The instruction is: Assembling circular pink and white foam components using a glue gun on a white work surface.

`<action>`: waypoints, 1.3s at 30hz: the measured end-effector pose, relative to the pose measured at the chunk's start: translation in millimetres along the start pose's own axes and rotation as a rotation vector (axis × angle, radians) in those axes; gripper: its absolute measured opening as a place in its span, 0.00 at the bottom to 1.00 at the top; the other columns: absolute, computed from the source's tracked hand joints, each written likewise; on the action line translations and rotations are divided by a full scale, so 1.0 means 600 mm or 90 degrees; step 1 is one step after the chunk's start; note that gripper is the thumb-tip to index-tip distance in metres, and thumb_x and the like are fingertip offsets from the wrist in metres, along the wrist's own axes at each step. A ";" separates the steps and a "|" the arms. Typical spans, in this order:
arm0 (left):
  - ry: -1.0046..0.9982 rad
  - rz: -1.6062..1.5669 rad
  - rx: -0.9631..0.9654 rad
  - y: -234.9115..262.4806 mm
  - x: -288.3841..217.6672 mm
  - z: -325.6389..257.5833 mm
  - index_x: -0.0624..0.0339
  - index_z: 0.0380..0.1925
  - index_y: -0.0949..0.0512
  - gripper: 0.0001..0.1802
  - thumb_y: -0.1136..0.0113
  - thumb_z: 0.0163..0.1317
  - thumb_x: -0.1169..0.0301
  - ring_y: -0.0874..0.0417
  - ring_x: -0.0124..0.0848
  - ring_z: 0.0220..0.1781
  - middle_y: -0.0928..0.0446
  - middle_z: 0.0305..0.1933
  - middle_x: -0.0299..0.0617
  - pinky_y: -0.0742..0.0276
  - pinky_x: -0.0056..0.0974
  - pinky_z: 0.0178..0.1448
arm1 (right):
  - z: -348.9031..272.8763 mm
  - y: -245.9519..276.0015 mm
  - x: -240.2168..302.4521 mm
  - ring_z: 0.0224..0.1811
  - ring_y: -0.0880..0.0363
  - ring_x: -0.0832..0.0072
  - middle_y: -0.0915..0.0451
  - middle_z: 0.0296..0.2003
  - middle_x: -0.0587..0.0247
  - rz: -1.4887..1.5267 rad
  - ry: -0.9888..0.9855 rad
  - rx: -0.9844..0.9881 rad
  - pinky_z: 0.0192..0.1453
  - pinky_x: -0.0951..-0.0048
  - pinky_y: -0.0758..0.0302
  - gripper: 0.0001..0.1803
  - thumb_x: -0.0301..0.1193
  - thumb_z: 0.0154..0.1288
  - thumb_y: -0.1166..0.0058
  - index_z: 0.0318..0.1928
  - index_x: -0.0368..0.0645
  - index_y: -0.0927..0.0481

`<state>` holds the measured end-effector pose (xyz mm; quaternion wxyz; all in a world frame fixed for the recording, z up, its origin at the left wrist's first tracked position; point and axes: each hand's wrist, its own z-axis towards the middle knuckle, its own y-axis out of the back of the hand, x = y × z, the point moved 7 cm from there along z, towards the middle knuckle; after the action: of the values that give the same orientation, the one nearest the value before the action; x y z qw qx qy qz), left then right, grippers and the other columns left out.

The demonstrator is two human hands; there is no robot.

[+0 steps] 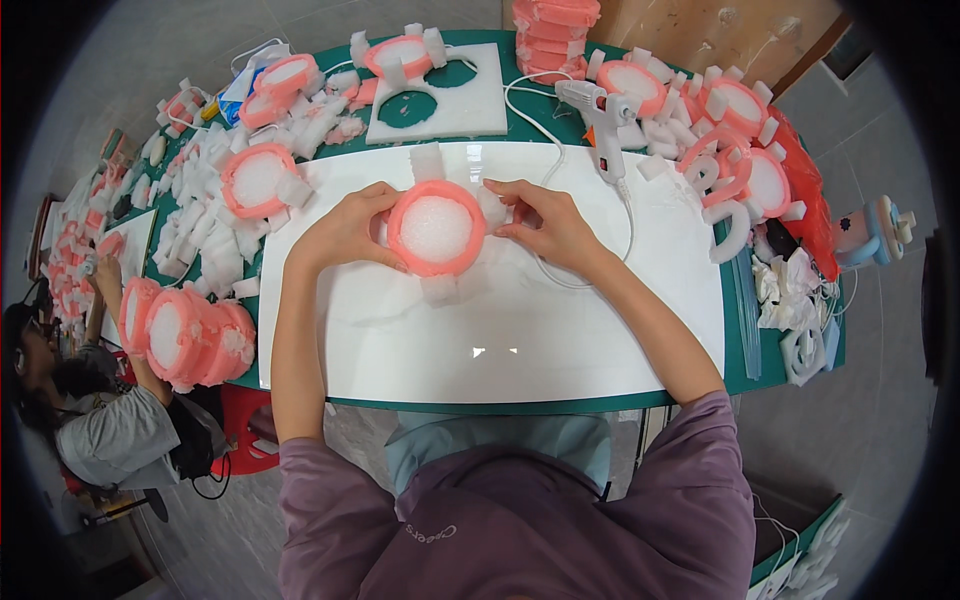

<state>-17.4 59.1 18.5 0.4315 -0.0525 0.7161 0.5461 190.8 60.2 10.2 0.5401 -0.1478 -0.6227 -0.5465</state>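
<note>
Both hands are closed around a round disc of white foam wrapped in a pink foam band, which lies on the white glossy board at the far middle of the work area. The left hand cups the disc's left side, fingers curled onto the pink rim; the right hand presses a small white foam block against the rim's right side, fingertips pinching it in place. Another white foam tab stands up from the far edge of the disc, just beyond both grips, and a further white block sits at the near edge, between the wrists.

Judging by this, the step in hand looks like fixing side tabs around the pink rim, with the right-hand block being held while it sets. The next move would seem to call for steady pressure, then a turn of the disc under the left hand to bring a bare stretch of rim round.

Beyond the right hand, well within reach, lies a white hot-glue gun with its white cord trailing past the right wrist. Left of the left hand sit a finished pink-rimmed disc and a heap of loose white foam offcuts; nearer the left elbow a stack of pink foam rings lies on its side. At the far left, another person's arm works at a neighbouring table
</note>
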 end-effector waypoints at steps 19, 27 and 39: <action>0.014 0.021 0.011 -0.005 0.009 -0.002 0.61 0.48 0.25 0.42 0.22 0.29 0.54 0.27 0.37 0.43 0.28 0.40 0.42 0.31 0.36 0.46 | 0.001 0.003 0.002 0.35 0.22 0.67 0.20 0.38 0.54 -0.019 0.008 0.059 0.44 0.72 0.25 0.33 0.20 0.53 0.45 0.61 0.55 0.31; 0.002 0.030 0.009 -0.005 0.008 0.001 0.60 0.47 0.25 0.43 0.22 0.28 0.53 0.26 0.39 0.44 0.27 0.42 0.43 0.30 0.37 0.48 | -0.001 0.006 -0.001 0.31 0.23 0.71 0.19 0.34 0.56 0.001 -0.020 0.013 0.42 0.74 0.25 0.31 0.21 0.52 0.42 0.58 0.57 0.28; -0.020 0.040 0.008 -0.007 0.009 0.000 0.60 0.49 0.25 0.44 0.23 0.29 0.51 0.26 0.40 0.45 0.27 0.42 0.44 0.30 0.38 0.49 | 0.000 0.009 -0.010 0.33 0.21 0.69 0.18 0.34 0.56 0.006 -0.035 -0.007 0.43 0.73 0.25 0.29 0.25 0.49 0.36 0.54 0.51 0.29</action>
<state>-18.6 59.6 12.1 0.4255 -0.0185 0.7138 0.5560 197.0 64.7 8.2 0.5246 -0.1685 -0.6336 -0.5431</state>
